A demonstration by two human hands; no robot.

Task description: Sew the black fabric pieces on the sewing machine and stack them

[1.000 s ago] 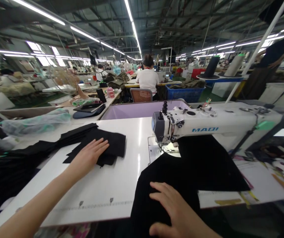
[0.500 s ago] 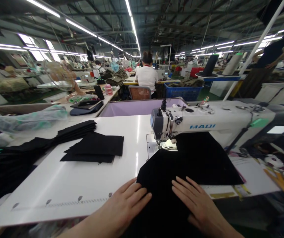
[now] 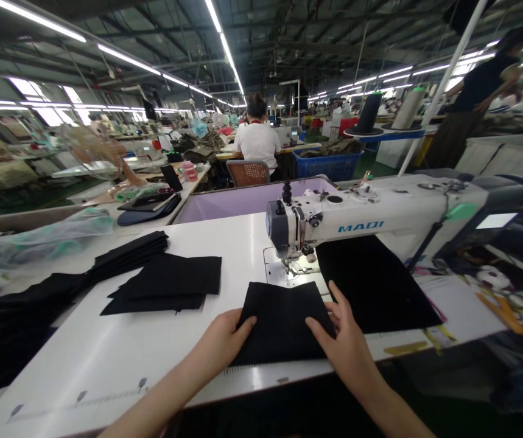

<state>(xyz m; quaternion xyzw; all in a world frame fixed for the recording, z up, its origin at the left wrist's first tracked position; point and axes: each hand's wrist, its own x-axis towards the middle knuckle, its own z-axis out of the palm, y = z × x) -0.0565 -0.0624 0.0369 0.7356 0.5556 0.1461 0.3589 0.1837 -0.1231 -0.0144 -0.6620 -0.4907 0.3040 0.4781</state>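
Observation:
Between my hands is a black fabric piece (image 3: pixel 284 322), its far edge just in front of the sewing machine's needle area. My left hand (image 3: pixel 230 331) grips its left side, thumb on top and fingers underneath. On the right side my right hand (image 3: pixel 341 331) pinches the same piece, thumb on top. The white sewing machine (image 3: pixel 361 213) stands behind, its needle and presser foot (image 3: pixel 287 267) over a lit metal plate. Another black fabric piece (image 3: pixel 375 286) lies flat under the machine's arm, right of my right hand.
Black fabric pieces (image 3: pixel 170 280) lie stacked on the white table (image 3: pixel 147 340), left of the machine. A darker heap (image 3: pixel 10 328) is at far left. Thread cones (image 3: pixel 366 114) stand at back right. A co-worker (image 3: pixel 256 143) sits ahead; another person (image 3: pixel 480 91) stands at right.
My hands were lying flat on black fabric near the table edge; now they grip a smaller-looking black piece by its sides, closer to the needle. The view has shifted slightly right.

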